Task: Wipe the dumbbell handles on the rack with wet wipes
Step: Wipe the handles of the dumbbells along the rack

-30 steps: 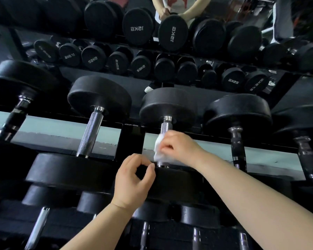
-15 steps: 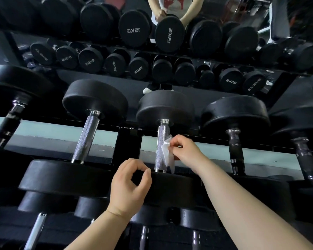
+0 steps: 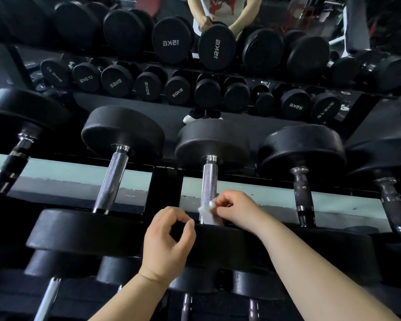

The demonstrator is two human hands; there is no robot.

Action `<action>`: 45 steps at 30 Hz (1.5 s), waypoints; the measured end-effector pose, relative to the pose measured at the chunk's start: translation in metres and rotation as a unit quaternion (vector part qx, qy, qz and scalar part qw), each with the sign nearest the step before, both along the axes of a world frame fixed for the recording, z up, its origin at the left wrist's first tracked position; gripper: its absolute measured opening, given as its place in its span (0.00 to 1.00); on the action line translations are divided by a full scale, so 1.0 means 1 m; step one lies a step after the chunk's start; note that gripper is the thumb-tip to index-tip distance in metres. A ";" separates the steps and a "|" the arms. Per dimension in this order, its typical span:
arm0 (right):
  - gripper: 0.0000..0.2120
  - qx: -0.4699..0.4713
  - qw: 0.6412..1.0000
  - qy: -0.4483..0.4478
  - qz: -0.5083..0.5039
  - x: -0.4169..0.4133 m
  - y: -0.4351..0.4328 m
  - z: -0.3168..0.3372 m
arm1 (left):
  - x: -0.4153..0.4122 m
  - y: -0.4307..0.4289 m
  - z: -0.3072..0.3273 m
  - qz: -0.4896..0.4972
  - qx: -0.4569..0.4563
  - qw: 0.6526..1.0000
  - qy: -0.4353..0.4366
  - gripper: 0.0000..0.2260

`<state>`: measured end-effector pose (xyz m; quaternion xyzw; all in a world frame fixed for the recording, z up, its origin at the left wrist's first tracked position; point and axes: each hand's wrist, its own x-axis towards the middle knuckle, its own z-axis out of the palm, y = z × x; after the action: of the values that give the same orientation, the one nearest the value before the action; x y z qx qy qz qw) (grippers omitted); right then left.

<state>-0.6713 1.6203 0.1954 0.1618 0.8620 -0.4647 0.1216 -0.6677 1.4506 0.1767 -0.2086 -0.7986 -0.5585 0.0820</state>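
Your right grip [image 3: 235, 210] pinches the wet wipe [image 3: 207, 210] against the handle [image 3: 209, 181] at its lower end; your left grip [image 3: 169, 237] curls narrow, empty.

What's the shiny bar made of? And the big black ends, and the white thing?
Bar: likely steel, bright and shiny with a crosshatched grip. Round ends: probably rubber, dull black, rounded edges. Wipe: thin, limp, cloth-like, pinched by the right hand.

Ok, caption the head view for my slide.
Right hand pinches a wet wipe at the near end of a knurled dumbbell handle; left hand curled, empty.
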 end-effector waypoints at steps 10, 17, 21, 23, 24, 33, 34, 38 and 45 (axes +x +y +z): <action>0.10 -0.026 0.998 -0.053 0.010 -0.007 0.007 0.009 | 0.001 0.000 0.002 -0.004 -0.006 1.000 -0.003 0.04; 0.06 -0.065 0.995 0.014 -0.075 -0.011 0.004 0.006 | 0.001 0.000 0.003 -0.004 -0.004 1.000 0.008 0.04; 0.08 -0.020 0.999 -0.037 0.026 -0.001 0.004 0.018 | 0.001 -0.002 0.003 -0.015 -0.020 1.000 -0.007 0.04; 0.10 -0.058 0.998 0.002 -0.034 0.003 0.004 0.023 | 0.002 -0.003 0.006 -0.020 -0.020 0.999 -0.027 0.05; 0.10 -0.075 0.995 0.022 -0.058 0.005 0.004 0.027 | 0.003 -0.003 0.008 -0.024 -0.013 0.998 -0.050 0.05; 0.08 -0.279 0.957 0.073 -0.022 0.017 -0.008 0.058 | -0.046 0.008 0.064 -0.165 -0.032 0.964 -0.205 0.20; 0.08 -0.294 0.952 0.076 -0.028 0.016 -0.012 0.060 | -0.050 0.010 0.067 -0.198 -0.063 0.955 -0.211 0.17; 0.08 -0.242 0.962 0.082 -0.096 0.011 -0.018 0.052 | -0.057 0.015 0.065 -0.173 -0.046 0.946 -0.270 0.07; 0.12 -0.041 0.964 0.118 -0.233 0.023 -0.024 0.012 | -0.092 0.003 0.044 0.054 -0.075 0.965 -0.244 0.11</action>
<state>-0.6478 1.5960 0.2077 0.2976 0.7887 -0.5311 -0.0861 -0.7592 1.4541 0.2208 -0.0283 -0.8441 -0.5257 -0.1018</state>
